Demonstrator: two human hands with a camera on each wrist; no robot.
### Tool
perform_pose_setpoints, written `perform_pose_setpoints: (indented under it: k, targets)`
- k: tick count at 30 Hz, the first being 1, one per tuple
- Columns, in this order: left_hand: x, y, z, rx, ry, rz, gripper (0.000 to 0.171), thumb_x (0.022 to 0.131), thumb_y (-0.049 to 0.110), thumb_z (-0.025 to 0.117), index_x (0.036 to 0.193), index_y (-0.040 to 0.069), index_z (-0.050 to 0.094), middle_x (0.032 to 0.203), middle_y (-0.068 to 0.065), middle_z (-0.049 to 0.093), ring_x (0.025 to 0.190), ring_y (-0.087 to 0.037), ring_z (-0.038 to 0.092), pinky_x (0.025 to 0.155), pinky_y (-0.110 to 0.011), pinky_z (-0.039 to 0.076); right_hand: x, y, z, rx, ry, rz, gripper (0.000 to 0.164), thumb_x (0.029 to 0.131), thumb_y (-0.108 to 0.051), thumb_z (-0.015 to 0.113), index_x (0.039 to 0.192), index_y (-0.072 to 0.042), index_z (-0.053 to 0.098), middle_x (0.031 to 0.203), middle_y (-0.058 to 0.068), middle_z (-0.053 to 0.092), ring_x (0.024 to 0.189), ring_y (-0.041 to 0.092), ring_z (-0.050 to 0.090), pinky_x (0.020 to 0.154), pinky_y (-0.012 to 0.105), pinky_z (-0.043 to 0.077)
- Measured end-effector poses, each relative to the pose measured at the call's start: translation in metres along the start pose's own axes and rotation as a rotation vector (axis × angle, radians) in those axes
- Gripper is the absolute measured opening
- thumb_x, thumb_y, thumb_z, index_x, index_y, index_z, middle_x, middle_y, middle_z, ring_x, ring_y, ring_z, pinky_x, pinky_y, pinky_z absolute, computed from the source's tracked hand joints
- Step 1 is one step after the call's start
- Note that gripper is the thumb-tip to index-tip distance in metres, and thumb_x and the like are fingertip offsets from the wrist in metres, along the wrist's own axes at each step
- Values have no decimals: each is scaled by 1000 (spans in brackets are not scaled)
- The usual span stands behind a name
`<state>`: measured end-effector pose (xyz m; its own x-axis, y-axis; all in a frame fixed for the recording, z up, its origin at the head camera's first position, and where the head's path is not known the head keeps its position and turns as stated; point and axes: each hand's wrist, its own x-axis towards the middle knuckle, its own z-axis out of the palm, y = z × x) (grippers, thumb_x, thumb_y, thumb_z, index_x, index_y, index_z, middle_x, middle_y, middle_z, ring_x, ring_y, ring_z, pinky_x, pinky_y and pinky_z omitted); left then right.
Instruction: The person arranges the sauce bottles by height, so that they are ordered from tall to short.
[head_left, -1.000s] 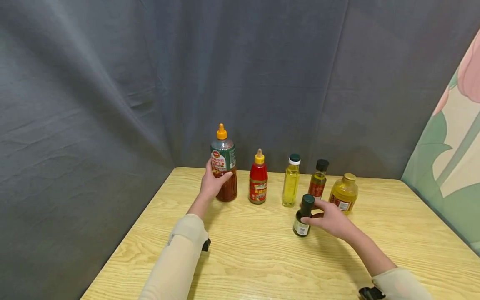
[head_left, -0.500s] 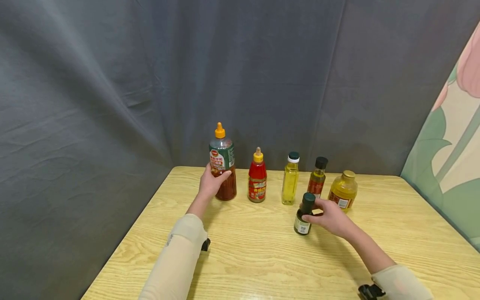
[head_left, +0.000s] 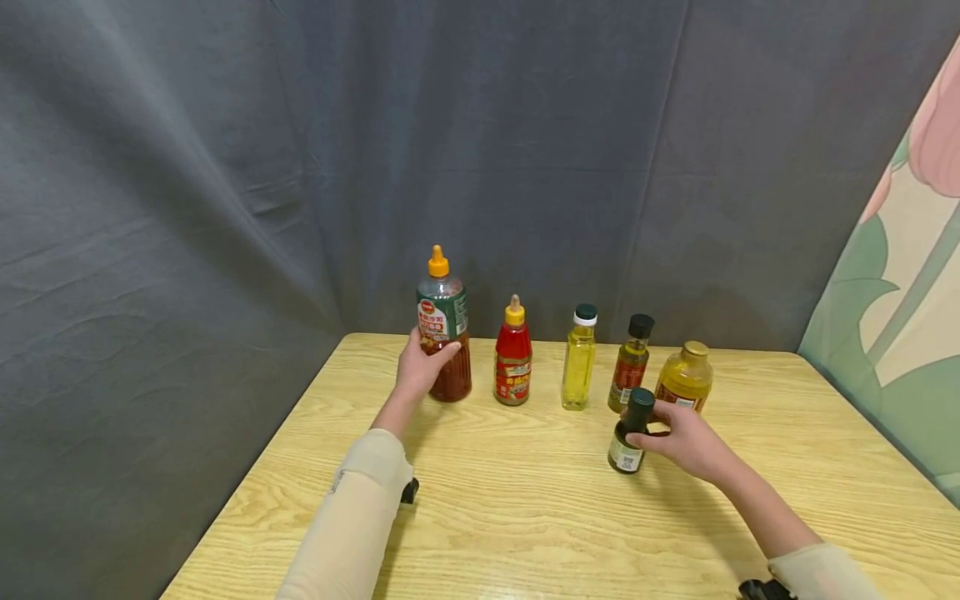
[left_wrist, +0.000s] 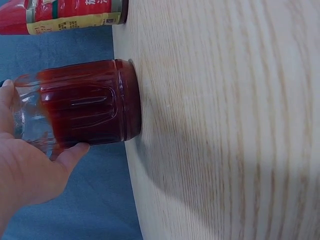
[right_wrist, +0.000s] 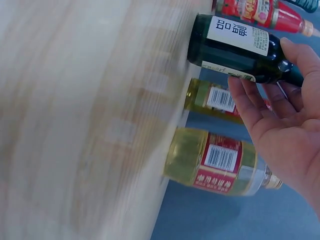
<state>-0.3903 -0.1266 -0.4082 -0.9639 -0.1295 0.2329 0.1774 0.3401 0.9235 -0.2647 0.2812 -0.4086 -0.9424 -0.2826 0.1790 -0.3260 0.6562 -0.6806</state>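
My left hand (head_left: 422, 365) grips a large squeeze bottle of red chili sauce (head_left: 452, 371), orange-capped and upright at the back left of the table. In the left wrist view its ribbed lower half (left_wrist: 90, 102) shows, with the thumb along one side. The neck of a small dark glass bottle (head_left: 625, 450) with a green cap is held between the thumb and fingers of my right hand (head_left: 693, 442). This bottle is upright and close over the table, in front of the right-hand bottles; the right wrist view shows its white label (right_wrist: 237, 36). Some right fingers are hidden behind it.
Along the back stand a red sauce bottle (head_left: 513, 367) with a yellow cap, a square yellow oil bottle (head_left: 578, 367), a black-capped bottle (head_left: 628, 375) and a round gold-lidded bottle (head_left: 686, 379). A grey curtain (head_left: 487, 167) hangs behind the wooden table (head_left: 510, 500).
My right hand has moved the small dark bottle a little to the right, uncovering more of the black-capped bottle. The left hand keeps its grip on the chili sauce bottle in the same place.
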Motion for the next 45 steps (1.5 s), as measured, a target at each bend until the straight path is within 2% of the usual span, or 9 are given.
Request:
perform_pose_setpoints:
  k: [9, 26, 36, 45]
  targets:
    - [-1, 1, 0, -5, -3, -3, 76, 91, 39, 77, 152, 14, 38, 142, -15, 54, 131, -34, 50, 109, -52, 41, -13, 14, -15, -8, 37, 5, 34, 92, -22, 77, 119, -2, 69, 116, 13, 70, 108, 38, 65, 86, 51, 56]
    - [-2, 1, 1, -7, 6, 6, 77, 92, 38, 75, 153, 12, 36, 142, -16, 53, 129, -36, 52, 107, -54, 42, -29, 36, -42, -122, 95, 86, 41, 93, -26, 75, 116, 7, 66, 111, 21, 70, 112, 51, 59, 85, 63, 49]
    - [0, 1, -1, -12, -14, -6, 79, 91, 40, 76, 153, 13, 35, 145, -15, 52, 132, -34, 50, 110, -53, 40, -33, 51, -53, -134, 115, 109, 41, 95, -25, 74, 117, 8, 64, 111, 23, 69, 114, 54, 57, 87, 65, 48]
    - [-2, 3, -1, -26, -18, -3, 78, 92, 39, 76, 153, 13, 35, 144, -14, 53, 131, -34, 51, 109, -53, 41, -37, 62, -66, -168, 134, 135, 43, 95, -25, 73, 119, 9, 63, 114, 30, 67, 114, 56, 56, 87, 66, 47]
